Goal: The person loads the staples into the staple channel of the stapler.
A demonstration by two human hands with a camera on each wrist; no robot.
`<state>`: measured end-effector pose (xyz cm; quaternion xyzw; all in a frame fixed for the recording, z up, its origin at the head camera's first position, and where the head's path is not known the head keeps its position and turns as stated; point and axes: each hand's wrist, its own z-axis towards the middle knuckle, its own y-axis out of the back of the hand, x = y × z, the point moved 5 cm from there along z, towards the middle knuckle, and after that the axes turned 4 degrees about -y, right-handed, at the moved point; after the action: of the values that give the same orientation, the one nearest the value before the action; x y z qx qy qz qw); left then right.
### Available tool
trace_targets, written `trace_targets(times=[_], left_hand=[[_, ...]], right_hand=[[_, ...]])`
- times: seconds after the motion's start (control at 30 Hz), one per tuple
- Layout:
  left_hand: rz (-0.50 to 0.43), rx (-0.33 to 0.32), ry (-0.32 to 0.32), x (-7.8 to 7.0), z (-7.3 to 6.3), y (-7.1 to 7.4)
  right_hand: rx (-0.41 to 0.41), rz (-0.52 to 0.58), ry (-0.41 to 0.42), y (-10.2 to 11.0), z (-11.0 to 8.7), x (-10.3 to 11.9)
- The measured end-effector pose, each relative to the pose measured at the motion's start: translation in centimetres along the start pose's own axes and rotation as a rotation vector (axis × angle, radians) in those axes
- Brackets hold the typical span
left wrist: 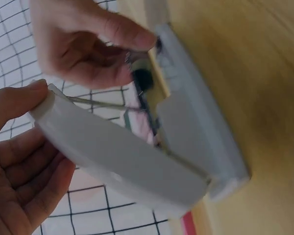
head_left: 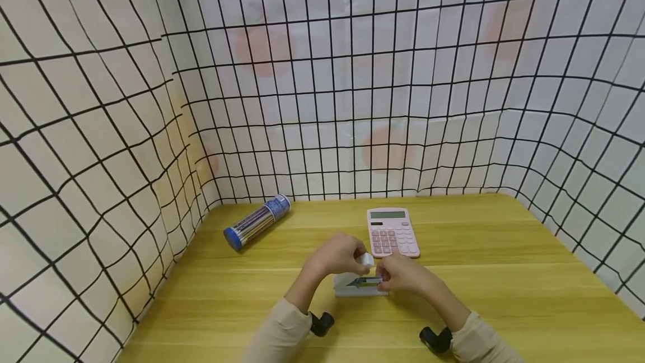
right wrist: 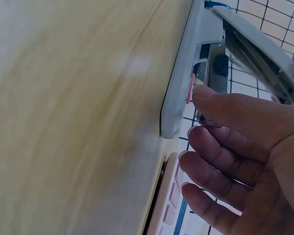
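A white stapler (head_left: 360,292) stands on the table with its top cover (left wrist: 117,147) swung up from the base (left wrist: 201,117). My left hand (head_left: 340,254) holds the free end of that cover between thumb and fingers. At the stapler's other end, my right hand (head_left: 405,274) pinches the tip of the metal staple magazine (right wrist: 217,73) with thumb and forefinger. A thin spring rod (left wrist: 108,105) runs from the cover to the magazine in the left wrist view. Whether staples lie inside cannot be told.
Just behind the stapler lies a pink calculator (head_left: 393,232). A clear tube of pencils (head_left: 257,222) with a blue end lies at the back left. White cloth with a black grid (head_left: 322,94) closes in the table's back and sides.
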<state>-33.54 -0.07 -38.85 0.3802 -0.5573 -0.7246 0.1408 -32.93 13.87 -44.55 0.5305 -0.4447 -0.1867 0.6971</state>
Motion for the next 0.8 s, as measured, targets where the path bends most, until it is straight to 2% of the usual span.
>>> trace_targets(times=[0.2, 0.37, 0.5, 0.8], left_hand=[[0.012, 0.034, -0.013, -0.4, 0.5, -1.1], [0.031, 0.041, -0.023, -0.5, 0.8, -1.4], [0.061, 0.051, -0.028, -0.6, 1.2, -1.8], [0.12, 0.109, 0.021, -0.9, 2.1, -3.3]], right_hand=[[-0.019, -0.009, 0.018, 0.0, 0.0, 0.1], [-0.027, -0.009, -0.011, 0.0, 0.0, 0.0], [-0.034, -0.004, -0.002, 0.1, 0.0, -0.2], [-0.044, 0.02, 0.024, 0.0, 0.2, -0.6]])
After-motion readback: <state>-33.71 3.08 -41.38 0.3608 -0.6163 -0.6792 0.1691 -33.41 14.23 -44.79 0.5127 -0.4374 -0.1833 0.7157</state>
